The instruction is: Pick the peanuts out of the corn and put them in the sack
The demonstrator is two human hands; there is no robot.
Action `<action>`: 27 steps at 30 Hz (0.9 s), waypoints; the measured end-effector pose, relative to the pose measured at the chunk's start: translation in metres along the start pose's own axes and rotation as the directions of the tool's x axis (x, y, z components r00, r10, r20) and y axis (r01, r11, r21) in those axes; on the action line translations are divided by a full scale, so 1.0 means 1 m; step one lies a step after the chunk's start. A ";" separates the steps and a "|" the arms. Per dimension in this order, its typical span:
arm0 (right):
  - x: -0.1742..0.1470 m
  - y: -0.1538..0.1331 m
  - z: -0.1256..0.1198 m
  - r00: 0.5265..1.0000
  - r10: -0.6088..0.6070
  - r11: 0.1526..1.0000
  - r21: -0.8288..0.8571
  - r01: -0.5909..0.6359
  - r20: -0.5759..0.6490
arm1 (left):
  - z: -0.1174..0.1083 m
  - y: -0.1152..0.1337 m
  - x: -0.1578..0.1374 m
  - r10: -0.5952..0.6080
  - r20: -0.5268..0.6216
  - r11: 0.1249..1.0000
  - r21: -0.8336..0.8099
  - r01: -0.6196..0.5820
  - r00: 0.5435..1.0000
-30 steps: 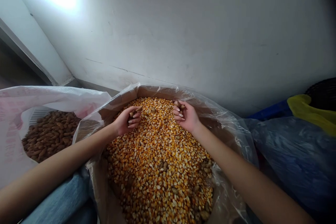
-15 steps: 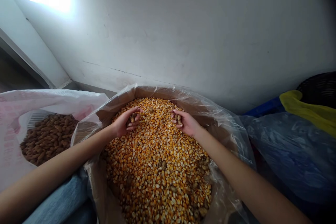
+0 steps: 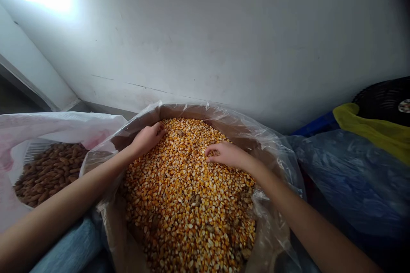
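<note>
Corn kernels [image 3: 185,183] fill a box lined with clear plastic [image 3: 275,145]. My left hand [image 3: 147,138] rests palm down at the far left side of the corn, with its fingers curled under; what they hold, if anything, is hidden. Over the right half, my right hand [image 3: 227,154] touches the corn, thumb and fingers curled toward each other. Something small and brownish shows between them, too unclear to name. A few unshelled peanuts lie in the corn, one dark peanut [image 3: 196,199] near the middle and others along the right side.
On the left, a white sack [image 3: 105,126] stands open with many unshelled peanuts [image 3: 51,172] inside. A white wall [image 3: 208,38] rises behind the box. To the right are a bluish plastic bag [image 3: 349,175], a yellow cloth [image 3: 374,132] and a black round grille [image 3: 384,102].
Both hands have turned from palms facing inward, with peanuts visible in them, to palms down against the corn. The left hand has shifted slightly left; the view has shifted a little too.
</note>
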State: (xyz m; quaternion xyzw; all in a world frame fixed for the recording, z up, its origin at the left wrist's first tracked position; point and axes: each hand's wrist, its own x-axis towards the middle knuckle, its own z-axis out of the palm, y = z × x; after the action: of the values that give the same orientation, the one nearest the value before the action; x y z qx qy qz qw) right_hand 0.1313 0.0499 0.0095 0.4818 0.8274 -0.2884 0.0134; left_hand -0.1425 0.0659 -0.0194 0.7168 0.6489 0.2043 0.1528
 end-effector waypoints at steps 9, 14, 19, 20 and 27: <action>-0.008 -0.003 0.017 1.000 -0.004 0.990 -0.141 0.005 0.007 | 0.004 -0.010 -0.001 0.069 0.065 0.997 0.016 -0.070 0.995; -0.010 -0.004 0.008 0.997 0.002 0.822 0.568 0.041 -0.074 | 0.002 -0.015 -0.004 -0.046 0.040 0.911 -0.409 0.059 0.998; -0.012 -0.007 0.002 0.998 0.043 0.165 0.986 0.036 -0.044 | 0.004 -0.015 -0.007 -0.175 0.160 0.671 -0.702 0.237 0.971; -0.012 -0.006 0.001 0.998 0.036 0.056 0.997 0.053 -0.055 | 0.004 -0.015 -0.007 -0.172 0.168 0.656 -0.716 0.240 0.971; -0.012 0.004 -0.009 0.981 0.122 -0.360 0.915 0.183 -0.148 | -0.007 -0.014 -0.007 -0.072 0.256 0.128 -0.956 0.264 0.964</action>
State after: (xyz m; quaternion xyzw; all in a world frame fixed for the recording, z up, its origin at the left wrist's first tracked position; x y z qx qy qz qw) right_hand 0.1434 0.0467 0.0183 0.2842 0.2381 -0.7987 -0.4740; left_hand -0.1587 0.0602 -0.0208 0.3785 0.4213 0.5048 0.6515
